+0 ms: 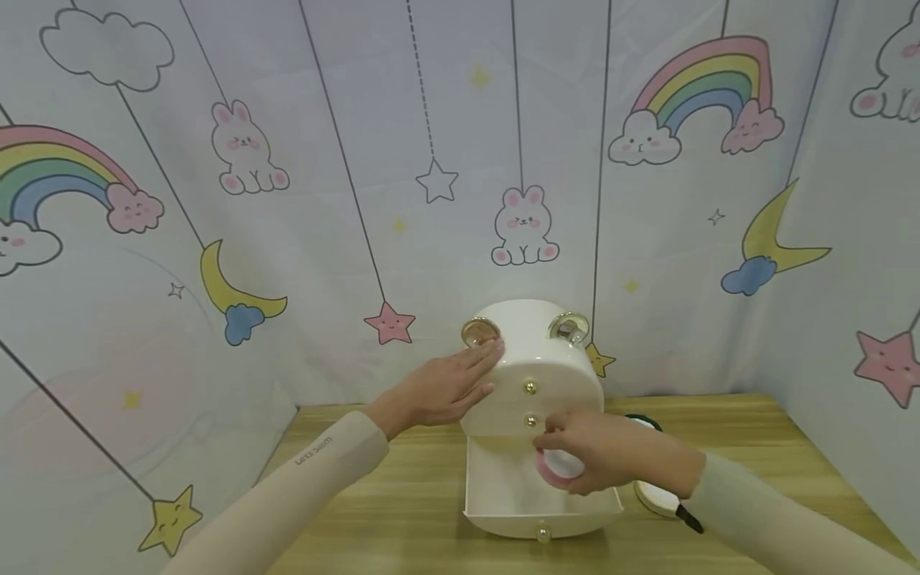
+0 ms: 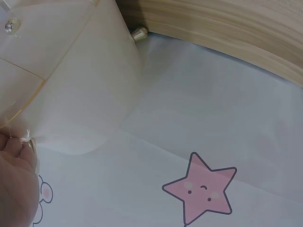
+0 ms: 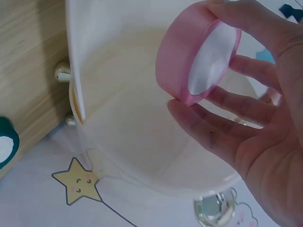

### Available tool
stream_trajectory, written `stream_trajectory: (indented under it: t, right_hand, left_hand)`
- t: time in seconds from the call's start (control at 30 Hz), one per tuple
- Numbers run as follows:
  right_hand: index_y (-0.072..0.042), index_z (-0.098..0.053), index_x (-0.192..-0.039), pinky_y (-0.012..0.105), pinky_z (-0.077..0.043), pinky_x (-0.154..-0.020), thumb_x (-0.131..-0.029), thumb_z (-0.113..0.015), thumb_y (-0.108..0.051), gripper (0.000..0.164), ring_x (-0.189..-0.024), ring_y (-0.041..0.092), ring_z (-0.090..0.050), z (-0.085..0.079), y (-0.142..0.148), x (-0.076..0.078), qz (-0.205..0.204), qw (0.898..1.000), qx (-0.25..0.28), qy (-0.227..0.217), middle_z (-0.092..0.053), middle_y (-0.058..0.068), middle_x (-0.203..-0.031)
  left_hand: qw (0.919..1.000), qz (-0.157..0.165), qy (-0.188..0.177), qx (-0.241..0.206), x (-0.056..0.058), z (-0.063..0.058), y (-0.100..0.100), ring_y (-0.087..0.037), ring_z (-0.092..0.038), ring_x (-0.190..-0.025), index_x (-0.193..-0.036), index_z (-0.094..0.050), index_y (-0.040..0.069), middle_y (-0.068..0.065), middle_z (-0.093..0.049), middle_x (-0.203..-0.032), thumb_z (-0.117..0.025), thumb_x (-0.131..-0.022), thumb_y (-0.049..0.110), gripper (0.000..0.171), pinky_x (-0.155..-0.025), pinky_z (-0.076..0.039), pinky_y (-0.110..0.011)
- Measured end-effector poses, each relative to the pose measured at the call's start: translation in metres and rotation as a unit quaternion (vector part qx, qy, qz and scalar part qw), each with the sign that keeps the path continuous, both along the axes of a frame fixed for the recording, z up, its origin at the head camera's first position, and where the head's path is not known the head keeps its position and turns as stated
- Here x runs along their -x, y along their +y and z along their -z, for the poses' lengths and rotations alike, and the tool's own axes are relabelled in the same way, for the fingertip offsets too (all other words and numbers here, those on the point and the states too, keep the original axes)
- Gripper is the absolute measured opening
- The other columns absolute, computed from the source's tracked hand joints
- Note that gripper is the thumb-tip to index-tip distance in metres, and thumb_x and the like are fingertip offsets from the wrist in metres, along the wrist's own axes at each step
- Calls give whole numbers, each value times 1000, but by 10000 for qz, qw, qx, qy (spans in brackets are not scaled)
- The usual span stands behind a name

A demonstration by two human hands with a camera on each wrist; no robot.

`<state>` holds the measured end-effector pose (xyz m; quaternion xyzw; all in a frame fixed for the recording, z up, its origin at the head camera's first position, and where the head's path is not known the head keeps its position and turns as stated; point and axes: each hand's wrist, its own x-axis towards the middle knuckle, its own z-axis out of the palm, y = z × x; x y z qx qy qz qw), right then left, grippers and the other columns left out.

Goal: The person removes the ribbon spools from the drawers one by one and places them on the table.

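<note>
A roll of pink ribbon [image 3: 177, 56] with a white face is pinched between the thumb and fingers of my right hand [image 1: 611, 451]. It hangs over the pulled-out bottom drawer [image 1: 496, 487] of a glossy white storage box [image 1: 532, 331]. Gold knobs [image 1: 530, 388] dot the box front, and two gold-rimmed ears [image 1: 570, 327] stick out on top. With fingers extended, my left hand [image 1: 446, 387] rests against the box's upper left side, fingertips by the left ear [image 1: 480, 331]. In the left wrist view, only part of that hand shows, at the left edge.
Right of the box, partly behind my right forearm, lie a dark green-edged roll [image 3: 7, 142] and a pale round object [image 1: 656, 498] with a black end [image 1: 690, 517]. The wooden tabletop [image 1: 366, 479] meets a printed cloth backdrop [image 1: 338, 239] behind and at the sides.
</note>
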<state>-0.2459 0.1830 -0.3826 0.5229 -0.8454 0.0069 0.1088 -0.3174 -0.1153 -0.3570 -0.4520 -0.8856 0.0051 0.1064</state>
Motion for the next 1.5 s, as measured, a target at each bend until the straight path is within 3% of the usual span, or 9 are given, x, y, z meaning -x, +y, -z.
stream_trajectory:
  t: [0.37,0.6,0.77,1.03,1.2,1.5]
  right_hand:
    - [-20,-74,-125,26,-58,-74,-74,-94,-34,56,-88,9,-64,-24,21,-31,508,9977,350,-287,-69,-2,-109]
    - [-20,-73,-127,28,-59,-76,-74,-94,-35,59,-94,12,-64,-27,38,-44,888,9936,557,-424,-68,-2,-116]
    - [-21,-74,-125,27,-59,-74,-75,-92,-35,55,-93,13,-67,-19,51,-51,880,9930,779,-69,-70,-4,-117]
    - [-29,-72,-123,24,-56,-69,-72,-94,-40,56,-84,5,-60,0,78,-58,1182,9876,1030,96,-67,-9,-112]
    - [-27,-73,-121,22,-55,-68,-73,-95,-40,54,-87,4,-61,14,95,-62,1347,9829,1242,191,-68,-8,-111]
    - [-24,-74,-123,19,-51,-64,-74,-95,-40,56,-85,-1,-56,40,116,-64,1613,9795,1191,-215,-66,-10,-106]
  left_hand:
    - [10000,-75,-25,-2,0,2,-3,-25,-24,-164,-169,-16,7,-9,-19,-177,-36,-114,40,67,-131,-30,-43]
    - [9999,-74,-89,-58,-1,3,-5,-25,-23,-164,-169,-15,7,-9,-18,-177,-36,-114,39,68,-132,-28,-42]
    - [9999,-86,-98,-62,0,4,-5,-24,-22,-165,-169,-14,8,-9,-17,-178,-36,-114,40,68,-133,-27,-42]
    - [9999,4,37,-99,5,6,1,-24,-22,-165,-169,-14,8,-8,-17,-178,-35,-114,40,68,-133,-26,-40]
    - [9999,39,78,-102,6,5,4,-24,-23,-165,-169,-15,7,-9,-18,-178,-36,-113,39,68,-133,-27,-41]
    - [10000,-47,20,-22,6,5,4,-25,-22,-165,-169,-13,7,-9,-15,-178,-34,-114,41,68,-133,-26,-40]
